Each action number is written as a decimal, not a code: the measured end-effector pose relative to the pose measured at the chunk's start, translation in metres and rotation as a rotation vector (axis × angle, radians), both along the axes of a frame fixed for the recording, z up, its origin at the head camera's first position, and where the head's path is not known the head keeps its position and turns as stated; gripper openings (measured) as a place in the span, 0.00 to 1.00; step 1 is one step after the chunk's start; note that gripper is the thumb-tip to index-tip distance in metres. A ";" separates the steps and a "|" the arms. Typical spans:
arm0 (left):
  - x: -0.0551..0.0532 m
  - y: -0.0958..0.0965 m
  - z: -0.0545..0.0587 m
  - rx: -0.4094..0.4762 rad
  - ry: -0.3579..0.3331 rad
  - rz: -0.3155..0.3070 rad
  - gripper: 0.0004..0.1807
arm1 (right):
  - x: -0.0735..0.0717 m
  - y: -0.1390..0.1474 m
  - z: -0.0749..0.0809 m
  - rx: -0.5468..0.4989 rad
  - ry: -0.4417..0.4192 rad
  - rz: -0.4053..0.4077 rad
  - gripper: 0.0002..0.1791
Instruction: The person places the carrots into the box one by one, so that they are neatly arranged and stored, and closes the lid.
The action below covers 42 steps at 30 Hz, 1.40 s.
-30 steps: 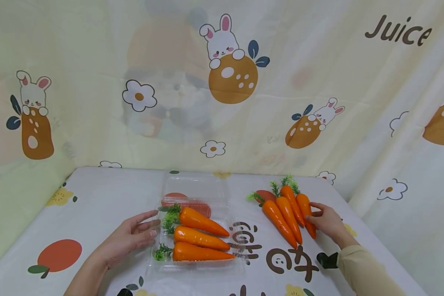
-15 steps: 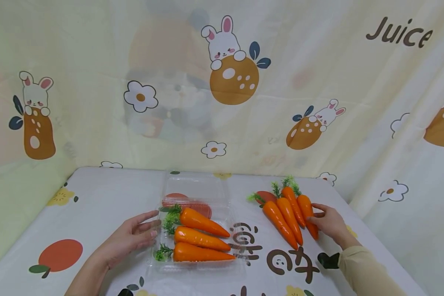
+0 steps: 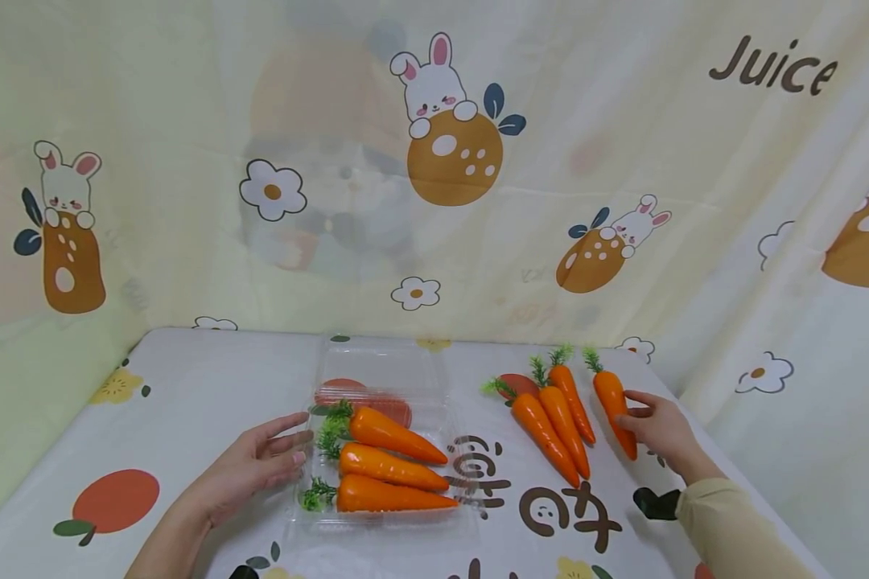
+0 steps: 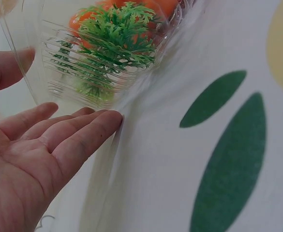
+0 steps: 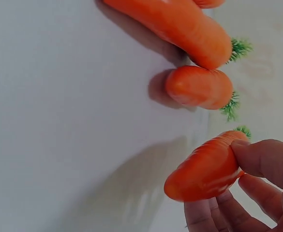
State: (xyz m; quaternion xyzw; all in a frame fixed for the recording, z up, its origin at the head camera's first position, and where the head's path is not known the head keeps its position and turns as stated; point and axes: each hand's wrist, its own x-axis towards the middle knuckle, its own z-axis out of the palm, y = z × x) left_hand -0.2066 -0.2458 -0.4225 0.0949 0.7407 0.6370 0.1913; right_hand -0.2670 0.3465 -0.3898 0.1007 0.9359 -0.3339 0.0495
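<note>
My right hand point(image 3: 662, 430) pinches an orange toy carrot point(image 3: 610, 394) with a green leafy top, thumb on one side and fingers on the other. In the right wrist view this carrot point(image 5: 206, 166) hangs over its shadow on the cloth. Three more carrots point(image 3: 563, 430) lie to its left in a loose bunch. A clear plastic clamshell box point(image 3: 384, 524) stands with its lid folded back, three carrots point(image 3: 394, 434) side by side in it, tips to the right. My left hand point(image 3: 261, 458) is at the box's left side, fingers extended, fingertips right at the ridged wall point(image 4: 78, 77).
The table is covered by a white cloth point(image 3: 210, 378) printed with fruit, flowers and lettering. Behind it and at both sides hang pale curtains point(image 3: 333, 265) with rabbit prints. The box's raised lid point(image 3: 384, 358) lies toward the back of the table.
My right hand has drawn the rightmost carrot away from the bunch, to the right, leaving a gap beside the other three. The left hand and the box have stayed in place.
</note>
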 end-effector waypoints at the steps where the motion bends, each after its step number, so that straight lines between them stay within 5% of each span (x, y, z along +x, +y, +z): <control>1: 0.000 0.000 0.000 0.000 0.000 0.001 0.41 | 0.001 0.001 0.001 0.004 0.006 0.000 0.39; 18: 0.000 0.000 0.000 0.005 -0.001 -0.003 0.41 | 0.018 -0.005 0.040 0.028 0.148 0.201 0.36; 31: 0.001 0.000 0.000 0.019 0.001 -0.011 0.41 | 0.025 -0.054 0.075 0.020 0.210 0.396 0.33; 42: 0.001 0.000 0.000 0.014 0.003 -0.009 0.41 | 0.030 -0.095 0.090 -0.005 0.186 0.566 0.29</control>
